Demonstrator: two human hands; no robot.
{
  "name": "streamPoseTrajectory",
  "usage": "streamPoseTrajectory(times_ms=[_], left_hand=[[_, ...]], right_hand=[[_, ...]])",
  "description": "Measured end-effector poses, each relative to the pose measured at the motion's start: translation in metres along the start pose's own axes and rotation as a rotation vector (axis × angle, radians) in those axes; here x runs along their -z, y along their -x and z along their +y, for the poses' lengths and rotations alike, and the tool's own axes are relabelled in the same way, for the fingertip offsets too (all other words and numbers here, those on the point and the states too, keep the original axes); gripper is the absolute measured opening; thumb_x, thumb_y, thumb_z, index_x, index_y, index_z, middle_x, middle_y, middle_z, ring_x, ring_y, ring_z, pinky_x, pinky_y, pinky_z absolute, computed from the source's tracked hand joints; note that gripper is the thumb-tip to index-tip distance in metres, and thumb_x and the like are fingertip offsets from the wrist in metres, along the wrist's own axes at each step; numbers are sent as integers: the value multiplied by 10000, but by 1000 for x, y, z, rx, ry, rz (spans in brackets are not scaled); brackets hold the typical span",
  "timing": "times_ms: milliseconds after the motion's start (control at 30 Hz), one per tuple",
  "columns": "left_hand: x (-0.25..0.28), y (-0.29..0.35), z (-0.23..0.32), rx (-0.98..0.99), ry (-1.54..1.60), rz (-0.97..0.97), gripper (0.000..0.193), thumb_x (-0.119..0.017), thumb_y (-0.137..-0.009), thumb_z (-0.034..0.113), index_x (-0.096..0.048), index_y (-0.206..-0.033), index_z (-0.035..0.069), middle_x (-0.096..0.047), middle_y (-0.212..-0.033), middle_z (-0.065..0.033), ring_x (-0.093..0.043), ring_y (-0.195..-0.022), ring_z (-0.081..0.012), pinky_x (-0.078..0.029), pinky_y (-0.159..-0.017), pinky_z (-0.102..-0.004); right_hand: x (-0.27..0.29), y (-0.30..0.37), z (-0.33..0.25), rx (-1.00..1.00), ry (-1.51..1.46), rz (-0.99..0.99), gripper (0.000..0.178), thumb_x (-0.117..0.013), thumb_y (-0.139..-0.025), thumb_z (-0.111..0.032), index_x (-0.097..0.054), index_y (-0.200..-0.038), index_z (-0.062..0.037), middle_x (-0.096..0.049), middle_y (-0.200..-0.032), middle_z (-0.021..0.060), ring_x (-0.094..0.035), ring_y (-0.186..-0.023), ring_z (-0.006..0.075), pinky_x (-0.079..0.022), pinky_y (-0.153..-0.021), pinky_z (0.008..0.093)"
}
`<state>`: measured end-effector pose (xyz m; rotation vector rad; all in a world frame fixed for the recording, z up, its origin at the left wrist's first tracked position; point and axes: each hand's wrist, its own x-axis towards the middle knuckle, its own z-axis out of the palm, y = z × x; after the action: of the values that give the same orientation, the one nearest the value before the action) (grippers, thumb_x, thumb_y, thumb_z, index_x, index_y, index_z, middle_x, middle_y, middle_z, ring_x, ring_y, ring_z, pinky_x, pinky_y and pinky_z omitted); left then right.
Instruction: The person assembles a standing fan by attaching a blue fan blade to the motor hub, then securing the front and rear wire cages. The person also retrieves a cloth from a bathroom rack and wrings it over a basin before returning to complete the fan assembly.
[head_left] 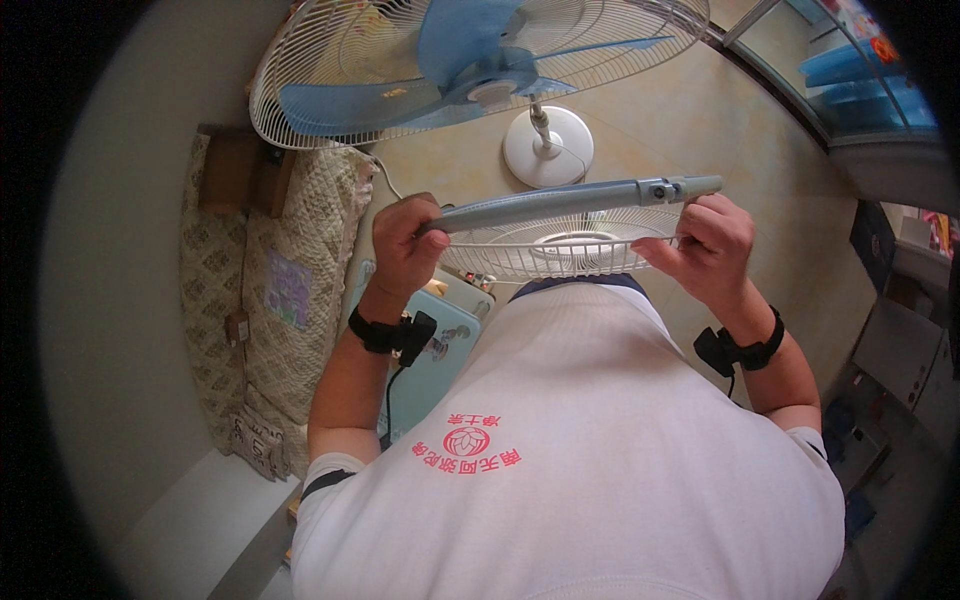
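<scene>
Between my hands, in front of my chest, is a white wire fan grille [560, 259], seen nearly edge-on. A grey plastic rim band [560, 205] runs along its far side, with a clip-like fitting near the right end. My left hand [405, 240] is closed round the left end of the band and grille. On the other side my right hand [712, 245] grips the right edge, thumb laid along the wires and fingers curled beneath the band's end. Beyond them stands a pedestal fan with blue blades [440, 85] inside a wire rear grille [290, 75]; its front is uncovered.
The fan's round white base [560, 171] rests on the tiled floor. To the left are a quilted sofa cover [310, 215], a brown box [228, 175] and a pale-blue table [435, 375]. A glass-panelled door or cabinet frame [775, 75] is at the far right.
</scene>
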<state>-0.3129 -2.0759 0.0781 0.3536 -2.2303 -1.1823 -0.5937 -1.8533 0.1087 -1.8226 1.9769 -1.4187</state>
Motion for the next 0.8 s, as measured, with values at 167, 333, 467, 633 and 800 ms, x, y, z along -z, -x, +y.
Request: streamPoseTrajectory(times_ms=[167,333,467,633,800], left_hand=[[0,-1,1,-10,10,-5,490,-650,-942,478,-515,-765,42,-461,-631,-49,-432,-526,-175,-319,-492,-303],[-1,-1,2,-14,23,-7,481,-656,-942,469,-517,-769,42,-465,-635,-47,-431,-527,-173,-319,-493,-303],[-2,-2,1,-12,17,-9,480,-655,-943,469,-521,-769,43,-466,-633,-48,-438,-525,-173,-322,-491,-300],[-3,1,-3,-14,15,-10,478,-654,-944,470,-523,-772,44,-472,-634,-48,-444,-523,-175,-327,-490,-299],[-3,4,-6,5,35,-16,474,-662,-940,464,-522,-774,43,-474,-637,-46,-440,-525,-170,-327,-491,-298]], right_hand=[[-2,0,2,15,17,15,466,-916,-683,-298,-522,-540,-96,-434,-498,28,-439,-449,141,-328,-432,305],[-3,5,6,32,20,33,522,-923,-672,-328,-480,-510,-103,-427,-488,31,-433,-438,152,-325,-429,304],[-2,7,8,24,36,23,556,-925,-664,-352,-454,-500,-107,-415,-483,34,-431,-443,162,-324,-431,305],[-3,8,7,27,46,31,567,-924,-659,-363,-442,-500,-108,-402,-482,36,-424,-444,171,-326,-434,311],[-2,7,7,34,33,13,565,-920,-662,-356,-440,-502,-104,-399,-485,39,-419,-445,174,-318,-434,321]])
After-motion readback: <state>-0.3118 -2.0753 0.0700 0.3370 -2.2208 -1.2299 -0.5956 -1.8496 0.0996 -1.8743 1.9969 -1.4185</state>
